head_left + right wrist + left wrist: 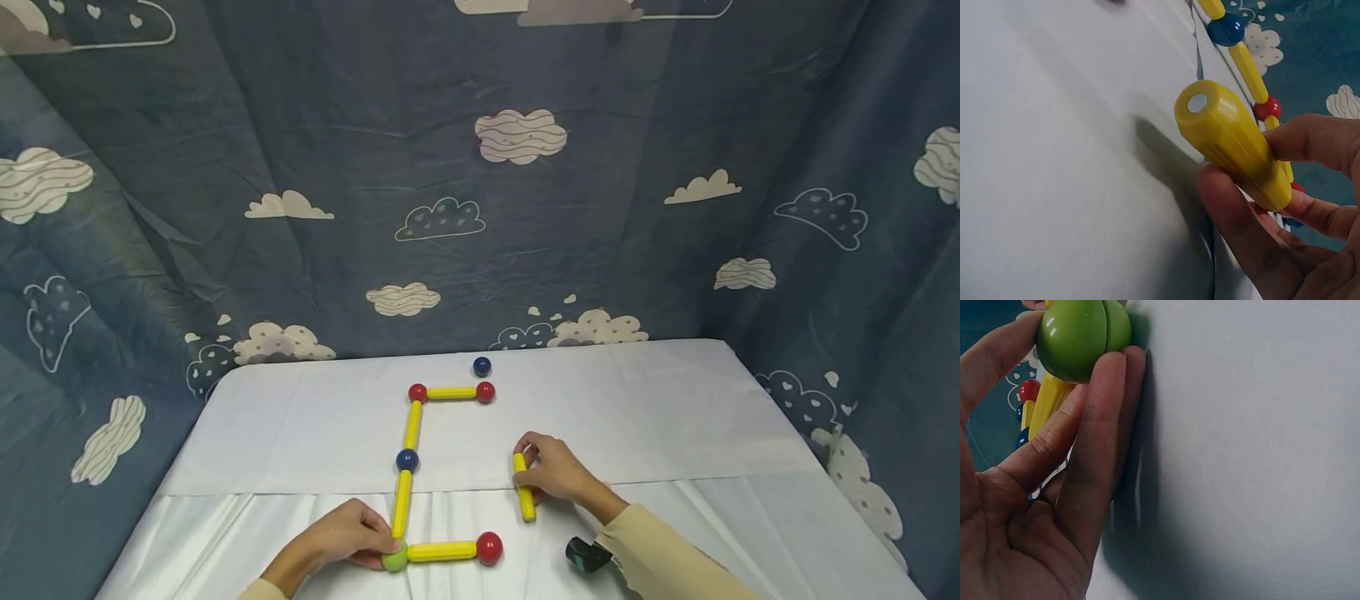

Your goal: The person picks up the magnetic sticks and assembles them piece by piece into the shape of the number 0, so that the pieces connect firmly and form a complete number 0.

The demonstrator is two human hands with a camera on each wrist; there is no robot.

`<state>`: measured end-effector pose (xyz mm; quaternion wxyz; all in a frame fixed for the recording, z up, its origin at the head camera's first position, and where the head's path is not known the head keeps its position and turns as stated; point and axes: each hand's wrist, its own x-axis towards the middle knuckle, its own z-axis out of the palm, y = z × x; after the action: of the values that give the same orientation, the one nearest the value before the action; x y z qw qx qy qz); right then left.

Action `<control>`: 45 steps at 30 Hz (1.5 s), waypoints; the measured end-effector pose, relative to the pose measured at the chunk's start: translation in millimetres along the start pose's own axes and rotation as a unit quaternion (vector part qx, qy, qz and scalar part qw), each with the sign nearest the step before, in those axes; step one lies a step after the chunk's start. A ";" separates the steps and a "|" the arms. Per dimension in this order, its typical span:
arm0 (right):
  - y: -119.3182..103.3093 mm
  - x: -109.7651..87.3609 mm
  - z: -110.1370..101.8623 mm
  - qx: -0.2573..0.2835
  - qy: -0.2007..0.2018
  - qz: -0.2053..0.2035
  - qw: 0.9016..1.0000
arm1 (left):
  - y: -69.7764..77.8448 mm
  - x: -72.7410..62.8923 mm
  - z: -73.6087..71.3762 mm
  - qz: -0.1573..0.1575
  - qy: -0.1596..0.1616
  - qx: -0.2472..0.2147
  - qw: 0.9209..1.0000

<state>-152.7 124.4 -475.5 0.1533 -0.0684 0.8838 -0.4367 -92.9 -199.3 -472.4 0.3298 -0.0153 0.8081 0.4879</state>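
Observation:
My left hand (pixel 341 536) pinches a green ball (pixel 395 556) between thumb and fingers at the near corner of a frame of yellow rods and balls. From that ball one yellow rod (pixel 442 551) runs right to a red ball (pixel 490 548); another rod (pixel 402 504) leads up to a blue ball (pixel 407 460). Beyond it, a rod (pixel 413 425) reaches a red ball (pixel 417 392), and a far rod (pixel 452 392) ends at another red ball (pixel 485 392). My right hand (pixel 558 469) grips a loose yellow rod (pixel 1235 144), whose round metal-coloured end shows in the right wrist view.
A separate blue ball (pixel 482 366) lies behind the far red ball, near the back edge of the white-covered table (pixel 637 400). A black band (pixel 587 555) sits by the right sleeve. Dark cloud-patterned cloth (pixel 420 275) hangs around the table's back and sides.

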 end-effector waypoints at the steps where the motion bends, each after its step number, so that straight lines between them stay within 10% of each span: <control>1: -0.9 1.8 1.0 0.003 -0.001 0.001 1.000 | 0.0 0.0 0.1 0.000 -0.001 0.000 1.000; 45: -20.2 7.4 43.9 0.089 -0.044 -0.022 0.995 | -0.1 0.3 0.0 0.006 -0.004 -0.004 1.000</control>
<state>-145.4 77.2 -486.2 0.1876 -0.0933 0.8319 -0.5138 -93.1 -199.3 -472.6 0.3301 -0.0101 0.8051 0.4926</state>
